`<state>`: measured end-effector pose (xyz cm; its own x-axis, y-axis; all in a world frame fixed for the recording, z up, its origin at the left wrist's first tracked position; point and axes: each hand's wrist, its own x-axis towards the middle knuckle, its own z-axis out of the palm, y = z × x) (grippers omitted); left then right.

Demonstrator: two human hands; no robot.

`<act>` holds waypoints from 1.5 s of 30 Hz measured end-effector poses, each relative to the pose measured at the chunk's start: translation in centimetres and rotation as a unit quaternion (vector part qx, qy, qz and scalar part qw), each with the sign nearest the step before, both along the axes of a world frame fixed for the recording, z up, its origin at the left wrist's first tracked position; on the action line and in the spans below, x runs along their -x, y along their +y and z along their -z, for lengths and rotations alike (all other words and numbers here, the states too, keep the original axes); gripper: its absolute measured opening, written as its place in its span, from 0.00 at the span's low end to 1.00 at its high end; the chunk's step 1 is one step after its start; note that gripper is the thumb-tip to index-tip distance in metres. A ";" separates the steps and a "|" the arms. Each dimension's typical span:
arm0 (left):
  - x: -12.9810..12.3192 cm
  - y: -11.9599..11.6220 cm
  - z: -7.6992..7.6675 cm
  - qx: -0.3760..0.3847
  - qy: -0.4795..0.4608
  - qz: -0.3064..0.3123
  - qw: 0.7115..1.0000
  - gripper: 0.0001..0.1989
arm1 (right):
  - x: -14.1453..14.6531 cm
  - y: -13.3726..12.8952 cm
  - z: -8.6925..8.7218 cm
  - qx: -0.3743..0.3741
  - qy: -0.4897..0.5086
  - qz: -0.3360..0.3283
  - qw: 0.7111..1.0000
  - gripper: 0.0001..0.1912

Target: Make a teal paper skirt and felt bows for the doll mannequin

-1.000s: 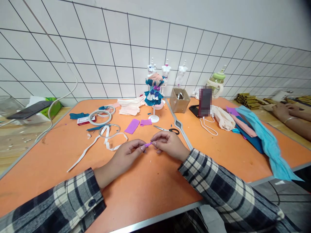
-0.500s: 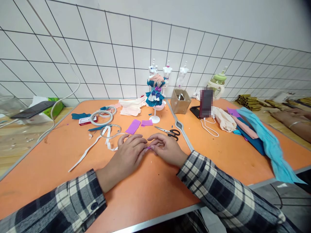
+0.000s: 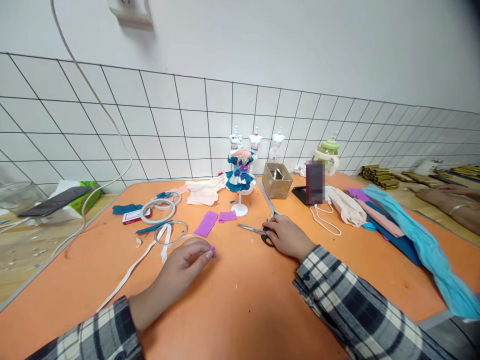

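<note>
My left hand point(image 3: 183, 262) is closed in a pinch on a small scrap of purple fabric point(image 3: 213, 248), of which only the tip shows past the fingers. Over to the right, my right hand point(image 3: 290, 237) has its fingers closed on the black handles of a pair of scissors point(image 3: 258, 230). The scissors lie on the orange table, blades pointing left and slightly parted. Beyond my hands lie a larger purple fabric strip point(image 3: 206, 223) and a smaller purple piece point(image 3: 227, 216). Behind them stands a mini dress form point(image 3: 240, 177) in a teal ruffled dress with bows.
Rolls of narrow tape point(image 3: 158, 220) and a white ribbon point(image 3: 127, 275) lie at left. A cardboard box point(image 3: 277, 181), a propped phone point(image 3: 315, 182) and a green-lidded bottle point(image 3: 327, 155) stand at the back right. Blue fabric point(image 3: 420, 240) drapes along the right; another person's arm point(image 3: 444, 204) rests beyond.
My hands have parted. The left keeps the purple scrap and has drawn back left; the right has moved right onto the scissors' handles. The view has tilted up.
</note>
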<state>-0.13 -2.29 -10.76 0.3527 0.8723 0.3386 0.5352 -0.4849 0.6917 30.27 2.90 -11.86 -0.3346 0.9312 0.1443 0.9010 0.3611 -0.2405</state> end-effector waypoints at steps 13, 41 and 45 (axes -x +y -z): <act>0.0 0.6 0.7 0.069 -0.047 -0.024 0.996 0.14 | 2.3 -3.0 -1.4 0.027 -0.173 0.054 0.983 0.11; -0.4 -0.5 0.6 0.058 -0.125 0.039 0.990 0.11 | 6.5 -7.0 -1.7 0.127 0.184 -0.171 0.960 0.21; -0.4 -0.5 0.6 0.053 -0.109 0.042 0.992 0.11 | 6.6 -7.0 -1.7 0.114 0.191 -0.170 0.960 0.18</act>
